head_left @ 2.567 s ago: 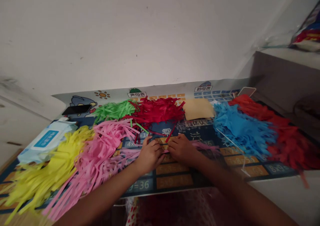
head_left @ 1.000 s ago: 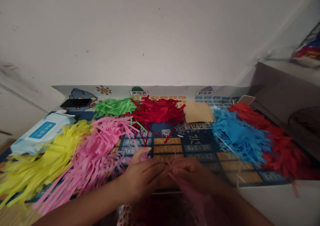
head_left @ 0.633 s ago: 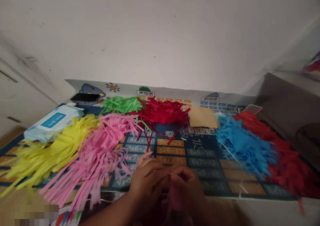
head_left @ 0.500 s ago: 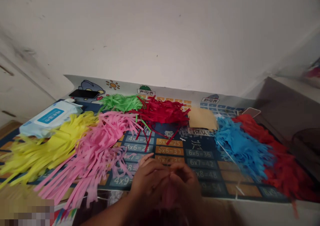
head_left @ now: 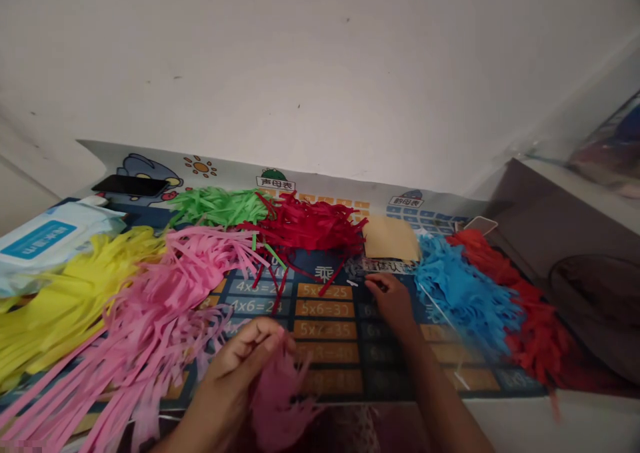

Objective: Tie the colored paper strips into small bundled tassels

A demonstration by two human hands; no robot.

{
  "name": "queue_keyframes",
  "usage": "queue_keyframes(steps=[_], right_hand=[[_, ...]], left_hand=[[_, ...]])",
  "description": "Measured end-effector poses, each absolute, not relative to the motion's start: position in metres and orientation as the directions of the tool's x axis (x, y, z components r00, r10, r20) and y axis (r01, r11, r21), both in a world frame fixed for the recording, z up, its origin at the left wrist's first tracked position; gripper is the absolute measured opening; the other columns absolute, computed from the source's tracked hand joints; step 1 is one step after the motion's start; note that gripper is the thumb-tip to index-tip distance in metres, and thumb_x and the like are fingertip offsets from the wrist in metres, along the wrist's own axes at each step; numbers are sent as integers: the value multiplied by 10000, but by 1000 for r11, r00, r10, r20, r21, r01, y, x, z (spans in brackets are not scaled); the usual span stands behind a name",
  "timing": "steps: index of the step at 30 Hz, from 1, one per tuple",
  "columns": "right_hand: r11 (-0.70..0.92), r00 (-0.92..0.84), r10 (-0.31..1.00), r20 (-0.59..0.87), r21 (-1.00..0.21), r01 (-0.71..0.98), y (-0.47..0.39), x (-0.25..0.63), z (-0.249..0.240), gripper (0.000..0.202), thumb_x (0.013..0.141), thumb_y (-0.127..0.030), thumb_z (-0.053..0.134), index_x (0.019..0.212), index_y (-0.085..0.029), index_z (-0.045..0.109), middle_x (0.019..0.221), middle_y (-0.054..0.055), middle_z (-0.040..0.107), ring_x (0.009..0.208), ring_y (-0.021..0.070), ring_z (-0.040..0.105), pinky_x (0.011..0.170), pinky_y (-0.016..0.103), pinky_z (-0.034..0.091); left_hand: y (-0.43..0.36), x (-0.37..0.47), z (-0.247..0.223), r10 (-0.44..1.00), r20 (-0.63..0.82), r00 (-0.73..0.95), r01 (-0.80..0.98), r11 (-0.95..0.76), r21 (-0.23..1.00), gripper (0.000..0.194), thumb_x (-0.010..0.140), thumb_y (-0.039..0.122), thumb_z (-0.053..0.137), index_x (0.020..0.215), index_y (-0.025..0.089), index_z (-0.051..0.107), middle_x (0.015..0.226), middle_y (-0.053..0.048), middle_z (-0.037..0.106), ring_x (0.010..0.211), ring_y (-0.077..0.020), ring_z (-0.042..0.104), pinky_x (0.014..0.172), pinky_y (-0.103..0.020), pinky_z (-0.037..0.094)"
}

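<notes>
My left hand, low at the centre, pinches the top of a pink fringed strip bundle that hangs over the mat's front edge. My right hand reaches over the printed mat, its fingers curled beside a small white piece; whether they hold anything is too small to tell. Just beyond that hand lie a tan paper square and a clear plastic packet. Red fringe spreads behind both hands.
Yellow, pink and green fringe lie left, near a wipes pack and a dark phone. Blue and orange-red fringe lie right, beside a dark box.
My hands have parted. My right hand has moved forward to the white piece, while my left hand has shifted left with the pink bundle. The view has turned slightly right.
</notes>
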State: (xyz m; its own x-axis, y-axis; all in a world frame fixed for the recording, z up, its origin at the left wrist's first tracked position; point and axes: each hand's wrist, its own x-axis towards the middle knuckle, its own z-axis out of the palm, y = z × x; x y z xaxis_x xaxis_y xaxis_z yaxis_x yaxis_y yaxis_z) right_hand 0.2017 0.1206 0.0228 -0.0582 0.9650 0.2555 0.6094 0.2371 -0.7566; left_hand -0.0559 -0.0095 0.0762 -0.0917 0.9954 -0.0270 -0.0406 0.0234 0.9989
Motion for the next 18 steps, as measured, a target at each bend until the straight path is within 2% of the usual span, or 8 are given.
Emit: queue_keyframes(steps=[2,5,9,11,14,16,18], right_hand=[[257,-109,963,246,-718,647,146,213,14,163,779,-314,585,794,-202,702,866,80,702,852,245,629,813,402,475],[280,-171,959,226,-669,689,160,213,4,136,780,-264,581,778,-199,701,870,88,702,857,245,630,817,405,475],[285,-188,958,217,-643,711,149,205,11,131,812,-242,561,766,-189,671,852,85,682,858,237,625,813,384,477],[288,-200,957,208,-671,683,129,198,23,136,836,-261,554,799,-193,665,850,69,678,836,224,626,782,354,484],[285,-258,950,175,-822,492,85,181,40,126,860,-303,580,858,-226,680,869,37,683,823,200,627,752,308,486],[234,-266,951,155,-926,295,56,167,43,86,837,-294,626,838,-241,694,862,26,679,834,195,624,757,294,487],[150,-231,966,119,-982,118,35,154,41,43,807,-268,662,802,-244,698,841,18,670,822,187,622,742,280,493]], left_hand=[[-8,-57,76,986,-154,-66,-114,145,983,356,867,534,544,760,196,577,594,23,574,490,-102,518,454,-189,428],[-1,-52,69,991,-120,-61,-1,121,993,389,864,565,524,754,194,559,542,51,485,456,-87,446,433,-174,374],[13,-43,57,1000,16,12,272,-19,962,310,890,443,511,789,187,651,635,-2,606,579,-128,555,530,-207,435],[19,-39,53,993,102,60,343,-117,932,254,891,360,516,813,203,700,699,-21,665,639,-143,603,582,-223,460],[22,-36,53,978,182,107,374,-209,904,192,872,299,569,828,229,742,755,-25,708,697,-151,642,629,-228,473],[21,-34,55,978,188,90,374,-208,904,146,845,294,625,812,226,750,729,-18,710,665,-144,642,610,-219,468],[19,-34,58,979,190,73,366,-203,908,109,815,287,674,794,212,750,711,-14,708,645,-138,639,603,-214,470]])
